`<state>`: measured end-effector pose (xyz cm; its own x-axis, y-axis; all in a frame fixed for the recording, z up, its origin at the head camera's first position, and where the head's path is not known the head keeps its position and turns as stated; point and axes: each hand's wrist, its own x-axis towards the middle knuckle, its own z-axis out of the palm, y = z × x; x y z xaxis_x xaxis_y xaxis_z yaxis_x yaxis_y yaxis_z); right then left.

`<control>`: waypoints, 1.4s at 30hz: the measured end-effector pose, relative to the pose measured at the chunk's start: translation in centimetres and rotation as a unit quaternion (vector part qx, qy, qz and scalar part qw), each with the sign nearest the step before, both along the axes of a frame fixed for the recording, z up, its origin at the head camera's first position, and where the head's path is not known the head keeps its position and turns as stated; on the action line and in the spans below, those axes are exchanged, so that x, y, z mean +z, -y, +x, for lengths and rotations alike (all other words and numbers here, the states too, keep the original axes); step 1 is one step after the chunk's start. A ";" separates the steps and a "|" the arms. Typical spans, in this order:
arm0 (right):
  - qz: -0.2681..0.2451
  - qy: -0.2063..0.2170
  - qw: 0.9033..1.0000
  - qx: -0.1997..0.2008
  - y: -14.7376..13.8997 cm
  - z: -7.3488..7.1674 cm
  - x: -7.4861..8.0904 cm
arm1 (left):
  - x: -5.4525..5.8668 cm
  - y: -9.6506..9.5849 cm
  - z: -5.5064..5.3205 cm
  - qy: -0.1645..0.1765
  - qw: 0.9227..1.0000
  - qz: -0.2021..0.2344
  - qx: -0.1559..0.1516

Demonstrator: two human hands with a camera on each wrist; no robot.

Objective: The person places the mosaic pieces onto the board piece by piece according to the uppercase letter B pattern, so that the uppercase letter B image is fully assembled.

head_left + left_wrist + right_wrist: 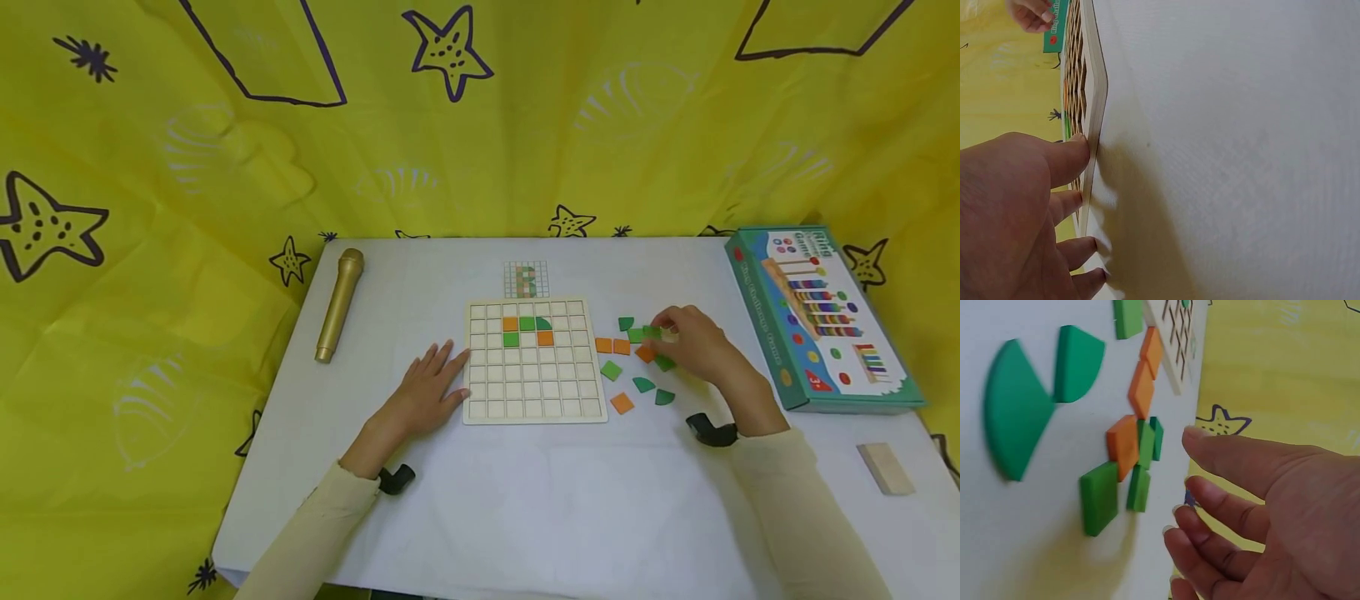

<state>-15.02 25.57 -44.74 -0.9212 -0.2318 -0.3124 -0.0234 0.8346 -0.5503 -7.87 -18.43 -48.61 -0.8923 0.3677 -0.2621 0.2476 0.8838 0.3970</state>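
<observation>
A pale wooden grid board lies mid-table, with orange and green square tiles and a green quarter-round tile in its upper cells. My left hand rests on the table at the board's left side. In the left wrist view its thumb and fingertips touch the board edge. My right hand hovers over loose tiles right of the board. Its fingers are loosely bent, and the right wrist view shows nothing between them. Below them are green square tiles and an orange square tile. Green quarter-round tiles lie nearer the wrist.
A small pattern card lies just behind the board. A gold microphone-shaped object is at the back left. On the right lie a green game box and a small pale wooden block. A yellow patterned cloth hangs behind the table.
</observation>
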 end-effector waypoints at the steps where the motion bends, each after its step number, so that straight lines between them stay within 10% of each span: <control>1: 0.008 -0.001 1.000 0.002 -0.2 0.2 -0.3 | 0.0 0.0 0.0 0.001 1.000 0.000 0.001; 25: -0.022 -0.028 0.999 -0.017 0.3 2.0 -3.8 | 0.1 -0.1 0.0 -0.002 1.000 -0.003 -0.004; 42: -0.066 -0.055 0.996 0.002 4.0 1.4 -1.4 | -0.1 0.1 0.1 -0.006 1.000 -0.002 -0.002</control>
<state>-13.58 21.57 -46.14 -0.9476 -0.2670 -0.1755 -0.0926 0.7551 -0.6490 -7.77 -18.49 -48.74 -0.8936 0.3705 -0.2535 0.2562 0.8845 0.3898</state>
